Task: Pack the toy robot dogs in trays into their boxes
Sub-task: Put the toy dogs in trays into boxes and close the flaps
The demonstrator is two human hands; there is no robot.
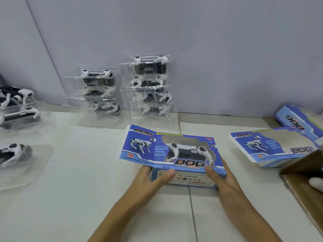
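Two hands hold one blue box (172,151) at the middle of the white bench (78,180). The left hand (153,177) and the right hand (222,179) grip its near side, thumbs on the label. Through its clear window shows a white and black toy robot dog (187,151). Behind, two stacks of clear trays (122,91) with dogs lean on the grey wall (192,32).
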